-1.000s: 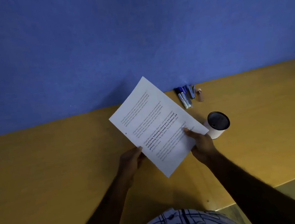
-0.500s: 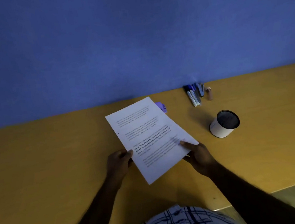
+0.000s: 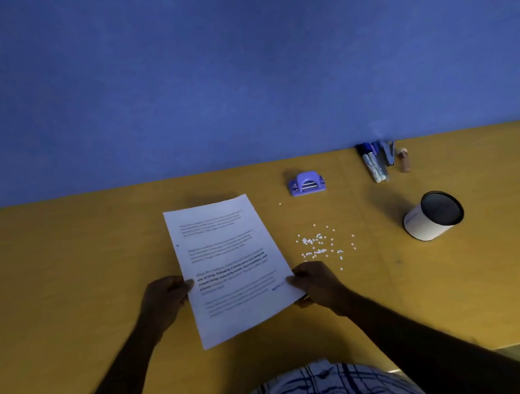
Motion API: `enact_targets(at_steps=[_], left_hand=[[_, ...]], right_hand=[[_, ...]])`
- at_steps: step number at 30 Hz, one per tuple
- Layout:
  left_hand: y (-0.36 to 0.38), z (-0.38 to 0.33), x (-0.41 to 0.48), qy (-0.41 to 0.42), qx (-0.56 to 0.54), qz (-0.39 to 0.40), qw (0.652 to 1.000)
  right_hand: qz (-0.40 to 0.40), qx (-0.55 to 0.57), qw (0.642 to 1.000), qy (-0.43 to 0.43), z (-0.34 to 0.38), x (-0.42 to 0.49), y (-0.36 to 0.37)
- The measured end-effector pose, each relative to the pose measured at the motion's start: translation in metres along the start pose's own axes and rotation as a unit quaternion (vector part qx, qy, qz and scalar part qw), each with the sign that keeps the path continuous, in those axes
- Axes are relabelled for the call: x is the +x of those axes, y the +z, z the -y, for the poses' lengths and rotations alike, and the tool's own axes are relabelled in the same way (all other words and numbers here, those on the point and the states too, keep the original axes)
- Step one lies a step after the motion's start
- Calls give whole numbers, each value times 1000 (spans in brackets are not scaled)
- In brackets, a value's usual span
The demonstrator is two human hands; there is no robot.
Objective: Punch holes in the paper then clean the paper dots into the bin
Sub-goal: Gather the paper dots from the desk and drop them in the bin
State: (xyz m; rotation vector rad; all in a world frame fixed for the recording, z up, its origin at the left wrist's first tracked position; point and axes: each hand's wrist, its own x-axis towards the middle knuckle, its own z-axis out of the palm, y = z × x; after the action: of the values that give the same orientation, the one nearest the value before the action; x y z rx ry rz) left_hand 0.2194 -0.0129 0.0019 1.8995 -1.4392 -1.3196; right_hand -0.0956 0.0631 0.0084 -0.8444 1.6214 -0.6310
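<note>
A printed white paper sheet (image 3: 231,266) lies low over the yellow desk, held at both side edges. My left hand (image 3: 163,298) pinches its left edge and my right hand (image 3: 316,283) pinches its right edge. A small hole shows near the sheet's left margin. Several white paper dots (image 3: 320,246) are scattered on the desk just right of the sheet. A purple hole punch (image 3: 307,184) stands behind them near the wall. A small white bin (image 3: 431,216) with a dark inside sits tilted at the right.
Markers (image 3: 374,163) and a small brown bottle (image 3: 404,161) lie against the blue wall (image 3: 236,68) at the back right. The yellow desk (image 3: 66,286) stretches wide to the left; its front edge runs along the bottom right.
Both hands have lowered the sheet and swung it left, toward flat on the desk. The hole punch and the scattered dots, hidden behind the paper before, now show.
</note>
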Motion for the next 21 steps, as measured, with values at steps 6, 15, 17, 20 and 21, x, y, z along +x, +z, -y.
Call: enact_targets(at_steps=[6,15,17,20,21], left_hand=[[-10,19,15,-20,-30,-33,999],[-1,35,26,-26,19,-43,999],[0,36,26,-5,77,-53,996],[0,38,27,16,135,-59,989],[-1,39,27,18,144,-61,988]], right_hand=[[12,-80,996,26,-9,4,41],[4,-116,992,56,-21,9,63],[0,-124,991,54,-23,11,65],[-1,-143,989,48,-23,12,66],[-2,-152,987,42,-23,12,66]])
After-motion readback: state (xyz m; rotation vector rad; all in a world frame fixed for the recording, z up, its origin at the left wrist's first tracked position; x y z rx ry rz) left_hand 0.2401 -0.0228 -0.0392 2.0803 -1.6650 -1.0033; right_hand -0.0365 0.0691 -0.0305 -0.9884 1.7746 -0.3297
